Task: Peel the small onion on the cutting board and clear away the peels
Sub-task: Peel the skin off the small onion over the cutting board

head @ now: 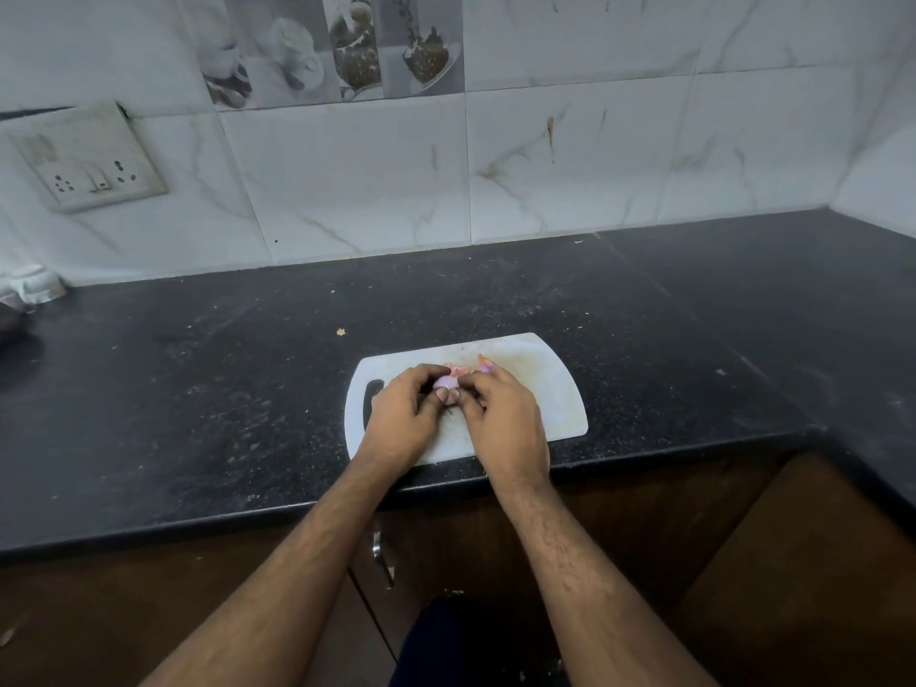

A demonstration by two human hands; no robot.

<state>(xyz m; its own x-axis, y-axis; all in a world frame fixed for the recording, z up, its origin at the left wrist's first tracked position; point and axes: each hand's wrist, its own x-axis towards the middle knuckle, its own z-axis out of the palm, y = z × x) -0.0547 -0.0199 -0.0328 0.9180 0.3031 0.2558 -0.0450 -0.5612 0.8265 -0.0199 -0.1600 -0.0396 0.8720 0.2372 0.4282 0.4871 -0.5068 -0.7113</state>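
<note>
A small pale-purple onion (442,383) sits above the white cutting board (545,389), pinkish peels (458,370) behind it.

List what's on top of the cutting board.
On the cutting board: pink peels, and both hands, left hand and right hand, gripping the small onion. Anything beneath the hands is hidden.

Bare, hairy forearms, no sleeves; dark trousers (446,647) below.

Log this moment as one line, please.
phase: peeling | left hand: grips small purple onion | right hand: pinches it | loose pink peels on white plastic cutting board
</note>
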